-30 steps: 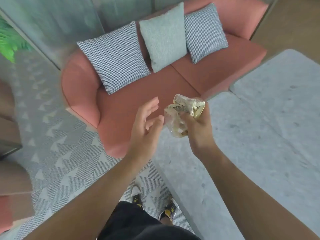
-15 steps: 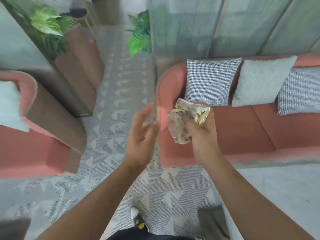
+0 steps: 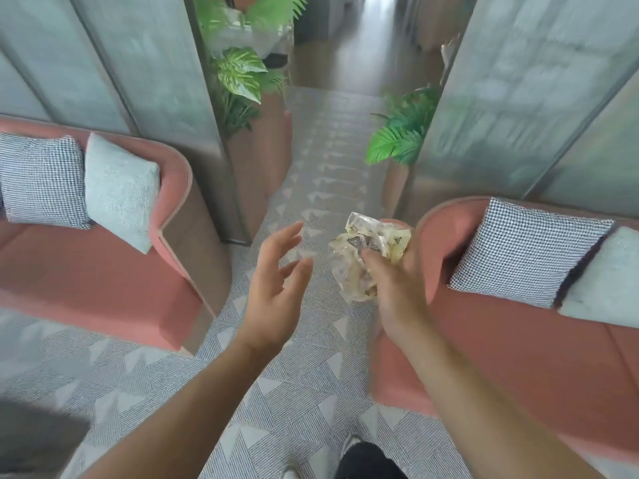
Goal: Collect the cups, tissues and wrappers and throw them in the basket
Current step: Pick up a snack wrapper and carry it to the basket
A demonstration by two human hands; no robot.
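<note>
My right hand (image 3: 394, 288) is closed around a crumpled bundle of clear and yellow wrappers (image 3: 363, 257), held up at chest height in the middle of the view. Just left of the bundle, my left hand (image 3: 276, 288) hovers with its fingers spread and nothing in it, a small gap between it and the wrappers. No basket, cup or tissue shows in this view.
A pink sofa (image 3: 103, 271) with cushions stands at the left and another pink sofa (image 3: 501, 340) at the right. A patterned grey carpet aisle (image 3: 328, 174) runs ahead between them, lined by potted plants (image 3: 238, 77) and frosted glass partitions (image 3: 518, 98).
The view has swung left, from one pink sofa beside a grey table to the aisle between two sofas. Both hands keep their pose, the wrappers still in my right hand.
</note>
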